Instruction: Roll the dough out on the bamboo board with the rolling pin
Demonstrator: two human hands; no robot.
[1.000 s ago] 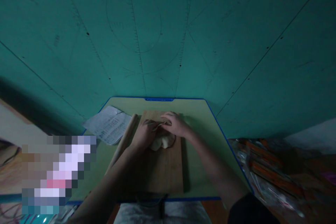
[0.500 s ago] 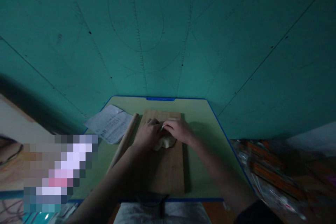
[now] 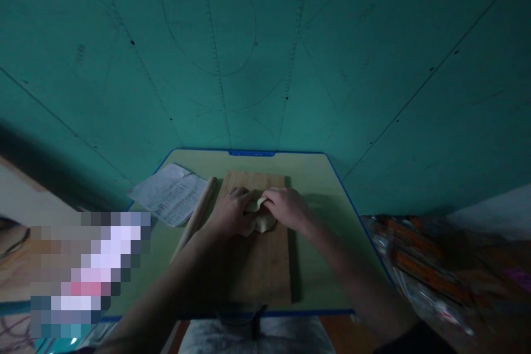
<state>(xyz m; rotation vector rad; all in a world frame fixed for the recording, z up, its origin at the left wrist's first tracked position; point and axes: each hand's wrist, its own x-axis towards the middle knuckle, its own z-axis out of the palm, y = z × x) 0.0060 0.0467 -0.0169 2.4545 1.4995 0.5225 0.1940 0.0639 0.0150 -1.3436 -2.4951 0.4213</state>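
A pale, soft piece of dough [image 3: 263, 223] lies on the far half of a wooden board [image 3: 265, 271]. My left hand [image 3: 235, 211] is closed on its left side, the fingertips partly hidden from the camera. From the right, my right hand [image 3: 286, 207] pinches the dough's far edge, where a fold stands up between both hands. Left of the board rests a long wooden rolling pin [image 3: 201, 210], partly covered by my left forearm.
Printed paper sheets [image 3: 170, 193] lie at the table's back left. The small table [image 3: 323, 271] has a blue rim and stands against a green wall [image 3: 265, 66]. Plastic-wrapped orange items [image 3: 431, 276] are piled on the right. A blurred-out patch covers the lower left.
Between my hands, the raised fold of dough shows larger now. My right hand has shifted slightly to the right. The whole view has tilted a little.
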